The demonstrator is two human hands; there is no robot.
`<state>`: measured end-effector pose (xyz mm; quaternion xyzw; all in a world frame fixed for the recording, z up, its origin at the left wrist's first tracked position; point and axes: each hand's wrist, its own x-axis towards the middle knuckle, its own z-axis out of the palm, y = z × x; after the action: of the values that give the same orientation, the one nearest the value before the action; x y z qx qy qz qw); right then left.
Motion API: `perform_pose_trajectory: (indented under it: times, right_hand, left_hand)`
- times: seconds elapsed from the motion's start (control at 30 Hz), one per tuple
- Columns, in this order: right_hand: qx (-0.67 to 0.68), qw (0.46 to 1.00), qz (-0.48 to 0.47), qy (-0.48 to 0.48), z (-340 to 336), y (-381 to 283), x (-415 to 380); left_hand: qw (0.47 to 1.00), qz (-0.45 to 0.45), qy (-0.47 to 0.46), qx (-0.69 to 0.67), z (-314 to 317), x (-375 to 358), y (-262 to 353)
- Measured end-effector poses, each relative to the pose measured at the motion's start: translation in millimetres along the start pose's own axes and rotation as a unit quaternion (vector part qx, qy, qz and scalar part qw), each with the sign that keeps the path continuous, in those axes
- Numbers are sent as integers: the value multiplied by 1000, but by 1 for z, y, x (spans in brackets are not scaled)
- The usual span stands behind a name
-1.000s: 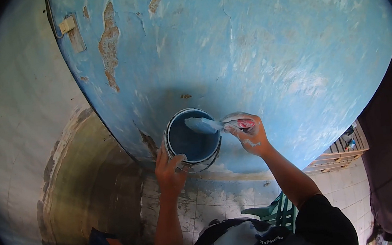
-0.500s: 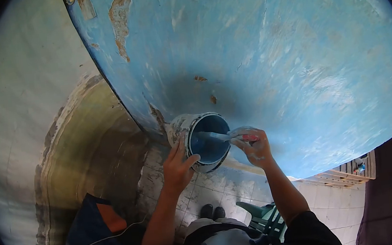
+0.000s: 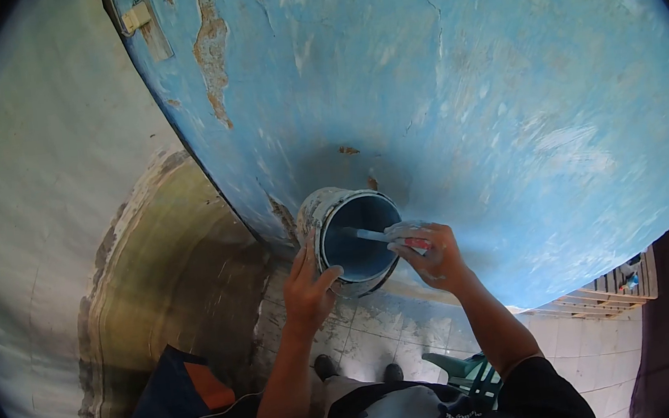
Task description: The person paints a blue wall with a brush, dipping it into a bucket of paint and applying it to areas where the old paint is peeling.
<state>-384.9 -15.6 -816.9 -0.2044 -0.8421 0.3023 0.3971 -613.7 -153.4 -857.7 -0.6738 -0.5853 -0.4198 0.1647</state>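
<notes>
A paint-smeared bucket [image 3: 312, 216] is tilted so that its round mouth faces me, in front of the blue wall. My left hand [image 3: 308, 290] is closed on the near left side of its rim, thumb over the edge. My right hand [image 3: 429, 254] is wrapped round the red handle of a putty knife [image 3: 372, 235], and pale smears coat the fingers. The blade of the knife reaches into the bucket's mouth. Shadow makes the contents of the bucket hard to make out.
The blue wall [image 3: 503, 91] has peeled patches and white smears. A switch box [image 3: 136, 18] is fixed at upper left. Below stand a green plastic chair [image 3: 462, 369], a dark blue object with an orange patch [image 3: 175, 400] and a wooden rack [image 3: 619, 284]. Tiles [image 3: 366, 337] cover the floor.
The putty knife has turned in my right hand, so its blade shows narrower inside the bucket. My feet have moved apart. The view has shifted slightly, and the left hand keeps its hold.
</notes>
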Motion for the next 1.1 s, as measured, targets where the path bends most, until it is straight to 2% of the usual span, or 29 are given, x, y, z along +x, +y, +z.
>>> perform_pose_trajectory:
  times: [0.03, 0.07, 0.1, 0.13, 0.2, 0.27, 0.33, 0.4, 0.47, 0.5, 0.53, 0.6, 0.73, 0.8, 0.93, 1.0, 1.07, 1.1]
  right_hand:
    - [-8, 1000, -2, 5, 3, 3, -1]
    - [85, 989, 89, 79, 9, 9, -3]
    - [179, 956, 178, 153, 15, 10, 1]
    - [171, 956, 179, 160, 22, 12, 6]
    - [285, 905, 203, 241, 37, 15, 19]
    - [306, 883, 222, 278, 61, 23, 27]
    - [383, 842, 222, 308, 83, 30, 34]
    - [370, 832, 225, 345, 103, 31, 44]
    - [360, 834, 265, 324, 118, 30, 51]
    - [324, 857, 277, 291, 123, 29, 54]
    - [322, 854, 279, 298, 126, 28, 57]
    - [250, 890, 323, 203, 132, 27, 56]
    - [292, 882, 322, 181, 147, 39, 45]
    - [264, 904, 293, 166, 152, 49, 35]
    - [254, 901, 306, 175, 151, 74, 6]
    - [176, 931, 298, 118, 153, 92, -15]
    - [161, 930, 321, 83, 158, 113, -40]
    - [68, 953, 292, 48, 159, 122, -52]
  left_hand:
    - [1000, -20, -2, -12, -1, 0, -9]
    - [1000, -12, 2, -18, -1, -1, -20]
    - [999, -33, -5, -35, -2, -1, -30]
    - [997, -55, -16, -53, -2, -3, -41]
    - [995, -55, -23, -79, -1, -3, -63]
    - [992, -57, -38, -108, -5, -5, -86]
    - [984, -96, -65, -135, -8, -4, -110]
    - [984, -77, -59, -146, -9, -4, -133]
    - [985, -59, -55, -150, -8, -4, -157]
    - [985, -67, -61, -146, -8, -4, -167]
    - [985, -79, -65, -140, -8, -4, -175]
    - [985, -73, -63, -142, -9, -3, -182]
    - [984, -83, -64, -143, 3, -15, -186]
    - [976, -118, -73, -166, 16, -29, -184]
    - [960, -193, -98, -181, 56, -71, -175]
    - [953, -212, -101, -190, 80, -91, -166]
    - [945, -237, -109, -199, 102, -119, -153]
    - [938, -260, -119, -195, 115, -134, -150]
